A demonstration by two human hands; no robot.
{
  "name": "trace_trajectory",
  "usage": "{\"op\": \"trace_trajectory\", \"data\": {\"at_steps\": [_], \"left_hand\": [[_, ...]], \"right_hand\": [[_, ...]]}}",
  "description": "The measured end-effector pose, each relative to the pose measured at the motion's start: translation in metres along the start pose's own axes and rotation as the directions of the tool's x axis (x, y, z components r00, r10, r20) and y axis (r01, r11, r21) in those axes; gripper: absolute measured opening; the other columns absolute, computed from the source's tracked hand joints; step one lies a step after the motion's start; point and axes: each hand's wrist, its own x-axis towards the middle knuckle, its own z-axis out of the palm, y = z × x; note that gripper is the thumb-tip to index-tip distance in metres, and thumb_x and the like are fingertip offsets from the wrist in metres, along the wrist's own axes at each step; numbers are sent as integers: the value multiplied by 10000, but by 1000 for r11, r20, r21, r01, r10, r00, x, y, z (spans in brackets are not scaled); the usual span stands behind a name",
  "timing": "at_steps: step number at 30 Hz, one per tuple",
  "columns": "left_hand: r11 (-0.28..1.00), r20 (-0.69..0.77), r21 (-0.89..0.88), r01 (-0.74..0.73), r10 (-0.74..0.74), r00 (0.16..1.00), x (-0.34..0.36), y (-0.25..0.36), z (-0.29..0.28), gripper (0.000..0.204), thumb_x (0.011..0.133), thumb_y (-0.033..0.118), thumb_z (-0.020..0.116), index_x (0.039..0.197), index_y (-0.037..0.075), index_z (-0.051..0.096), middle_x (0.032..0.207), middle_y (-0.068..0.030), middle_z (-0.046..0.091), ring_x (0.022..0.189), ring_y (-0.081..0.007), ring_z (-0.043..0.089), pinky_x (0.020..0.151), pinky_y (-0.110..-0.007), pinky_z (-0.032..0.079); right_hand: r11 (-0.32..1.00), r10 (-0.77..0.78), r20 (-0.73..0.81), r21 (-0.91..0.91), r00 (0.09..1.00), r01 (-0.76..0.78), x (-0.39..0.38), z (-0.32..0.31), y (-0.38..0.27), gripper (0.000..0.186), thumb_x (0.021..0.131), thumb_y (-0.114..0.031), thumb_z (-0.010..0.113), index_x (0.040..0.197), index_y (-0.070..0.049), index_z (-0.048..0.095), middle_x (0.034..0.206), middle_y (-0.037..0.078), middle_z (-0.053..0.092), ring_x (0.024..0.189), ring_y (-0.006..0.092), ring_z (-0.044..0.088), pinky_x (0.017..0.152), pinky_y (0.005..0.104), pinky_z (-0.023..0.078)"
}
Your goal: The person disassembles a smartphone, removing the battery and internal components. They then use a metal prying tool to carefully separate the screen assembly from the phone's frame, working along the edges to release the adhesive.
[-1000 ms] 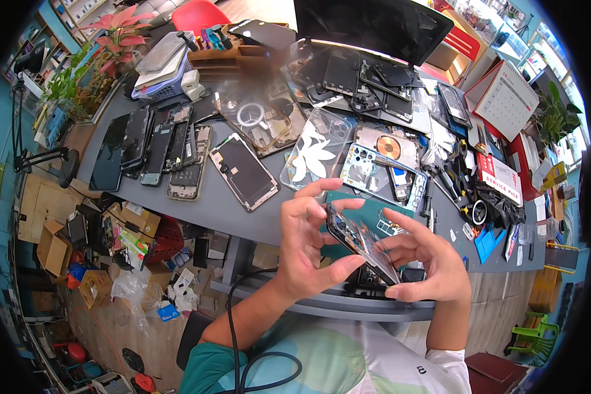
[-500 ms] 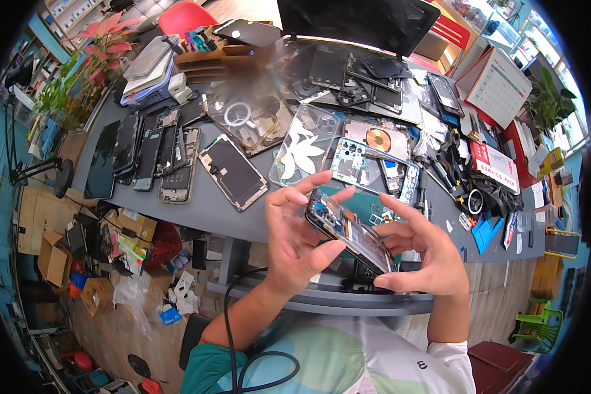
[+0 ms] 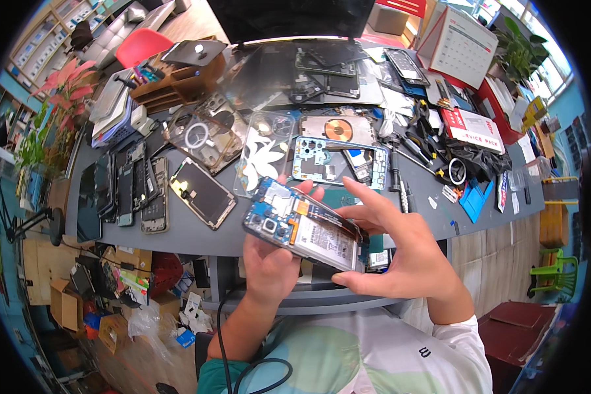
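Left hand (image 3: 268,269): fingers under the left end of the opened phone (image 3: 308,226), thumb along its near edge, a firm hold. Phone sits tilted above the near edge of the counter (image 3: 428,226), inner side up; camera modules (image 3: 269,225) at its left end, pale battery (image 3: 325,241) to the right of them. With my right hand (image 3: 404,256) I hold its right end, thumb on the near corner, fingers spread along the far side.

Positions relative to the opened phone, left to right. Well left: a row of dark phones (image 3: 130,190). Nearer on the left: a screen panel (image 3: 203,192), dark. Just beyond its left end: a clear case (image 3: 264,157) with a white flower pattern. Directly beyond: a blue phone frame (image 3: 308,157). Beyond its right end: a screwdriver (image 3: 395,177). Well right: a blue plastic piece (image 3: 473,202).
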Motion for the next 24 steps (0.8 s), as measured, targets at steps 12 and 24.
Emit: {"op": "trace_trajectory", "data": {"at_steps": [12,24], "left_hand": [[1000,-12,20,-1,1,1000,-5,0,0,1204,860,382,951,1722,-27,217,1582,-250,514,1529,-521,488,1251,-664,447],[1000,-3,1,-3,3,1000,-10,0,-8,1177,869,387,938,1724,-4,228,1605,-251,487,1549,-538,449,1264,-668,426]], "right_hand": [[997,-72,-26,-23,997,72,-4,-2,1,1140,780,-302,963,1720,-47,370,1280,230,789,1028,398,811,839,404,641],[996,-90,-40,-11,995,90,-6,-1,2,1122,787,-316,961,1707,-34,384,1312,237,780,1030,403,808,833,409,640]]}}
